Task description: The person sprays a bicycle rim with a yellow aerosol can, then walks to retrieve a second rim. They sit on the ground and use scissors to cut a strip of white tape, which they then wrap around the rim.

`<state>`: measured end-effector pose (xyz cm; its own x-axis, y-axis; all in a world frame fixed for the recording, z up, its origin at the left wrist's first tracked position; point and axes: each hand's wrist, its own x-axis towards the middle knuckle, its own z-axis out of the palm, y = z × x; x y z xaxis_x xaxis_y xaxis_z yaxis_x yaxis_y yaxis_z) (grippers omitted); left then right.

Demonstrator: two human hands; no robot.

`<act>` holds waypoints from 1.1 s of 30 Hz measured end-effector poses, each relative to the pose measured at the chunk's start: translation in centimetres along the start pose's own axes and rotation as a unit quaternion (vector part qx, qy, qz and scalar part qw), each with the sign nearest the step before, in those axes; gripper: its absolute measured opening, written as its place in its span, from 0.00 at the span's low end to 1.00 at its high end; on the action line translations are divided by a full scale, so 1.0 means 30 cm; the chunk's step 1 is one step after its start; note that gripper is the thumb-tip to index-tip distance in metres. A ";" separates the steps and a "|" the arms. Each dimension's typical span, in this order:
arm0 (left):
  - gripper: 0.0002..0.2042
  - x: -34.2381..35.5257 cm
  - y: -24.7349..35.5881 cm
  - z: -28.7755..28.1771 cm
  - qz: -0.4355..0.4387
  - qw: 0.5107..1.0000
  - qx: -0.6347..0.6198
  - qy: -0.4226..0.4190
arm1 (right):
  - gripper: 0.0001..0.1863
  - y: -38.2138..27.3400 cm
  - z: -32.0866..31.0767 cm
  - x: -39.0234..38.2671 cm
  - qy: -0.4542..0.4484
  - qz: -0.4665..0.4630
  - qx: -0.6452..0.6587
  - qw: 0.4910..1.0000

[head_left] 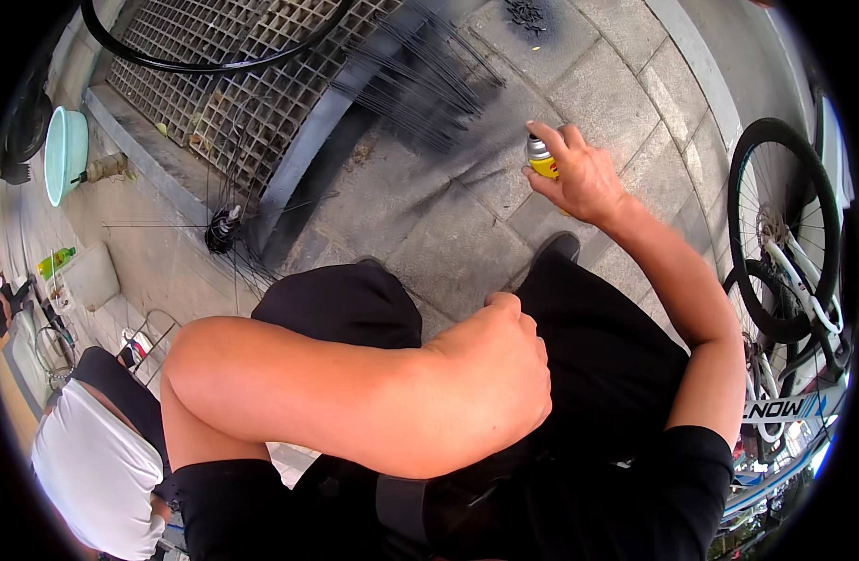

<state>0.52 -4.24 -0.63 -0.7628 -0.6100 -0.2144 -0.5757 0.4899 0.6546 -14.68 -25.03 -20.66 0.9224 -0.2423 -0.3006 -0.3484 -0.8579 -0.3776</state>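
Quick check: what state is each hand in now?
Left hand: closed, fingers curled under; whether it holds anything is hidden.
Right hand: holding a yellow-and-silver can.

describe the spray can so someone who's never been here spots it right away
Start at the grey paving across the upper middle. Over its right part, the right hand grips the spray can. Its yellow body and silver top set it apart from the thin black rods nearby.

There is one bare left hand [500, 379], one bare right hand [586, 179], one yellow can with a silver top [542, 163], one round pale green plastic tub [65, 156], two dark shoes [560, 245], and one person in a white shirt [95, 463].
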 end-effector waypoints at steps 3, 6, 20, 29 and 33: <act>0.14 0.019 -0.017 0.006 -0.014 1.000 0.002 0.022 | 0.34 0.021 -0.016 0.031 0.033 0.013 0.002 0.999; 0.14 0.022 -0.019 -0.006 -0.020 1.000 0.013 0.018 | 0.36 0.116 -0.053 0.073 0.100 0.067 -0.007 0.993; 0.12 0.021 -0.015 0.017 -0.038 0.997 0.038 0.050 | 0.33 -0.002 -0.116 0.270 0.122 0.009 0.007 0.992; 0.14 0.010 0.011 0.045 -0.048 0.997 0.034 0.050 | 0.34 -0.089 -0.115 0.288 0.083 -0.071 0.019 0.994; 0.15 -0.004 0.015 0.013 -0.039 0.998 0.038 0.012 | 0.35 -0.025 -0.104 0.286 0.128 0.001 -0.018 0.992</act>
<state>0.25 -3.71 -0.60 -0.7078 -0.6626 -0.2447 -0.6549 0.4858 0.5789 -5.98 -27.88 -20.22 0.9354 -0.3470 -0.0678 -0.3484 -0.8718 -0.3445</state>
